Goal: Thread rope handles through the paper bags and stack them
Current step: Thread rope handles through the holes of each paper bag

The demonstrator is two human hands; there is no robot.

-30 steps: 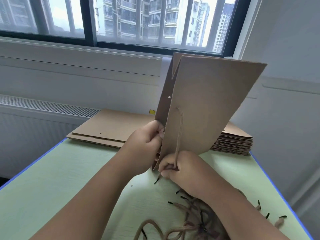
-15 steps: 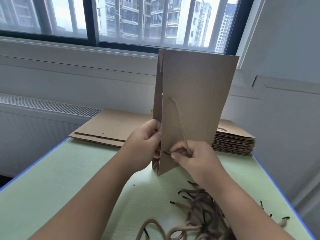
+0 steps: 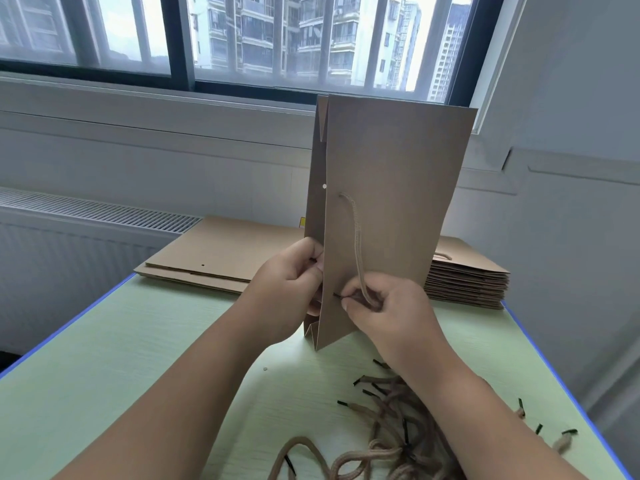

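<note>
Head view.

- Paper bag (image 3: 398, 202): brown, folded flat, held upright with its lower corner resting on the table (image 3: 138, 358). It blocks part of the stacks behind it.
- Rope handle (image 3: 356, 244): one end passes through the upper hole and the cord hangs down the bag's near face.
- Left hand (image 3: 291, 282): fingers curled, pinching the bag's left edge.
- Right hand (image 3: 388, 306): fingers curled, pinching the rope's black-tipped end against the bag's face, low down.
- Loose ropes (image 3: 388, 427): tangled heap with black tips, near right of the table, partly covered by the right forearm.
- Stacked bags (image 3: 467, 282): thick pile, far right, one handle loop showing on top.
- Flat bags (image 3: 214, 258): thin pile, far left.
- Radiator grille (image 3: 86, 213): beneath the window, beyond the table.
</note>
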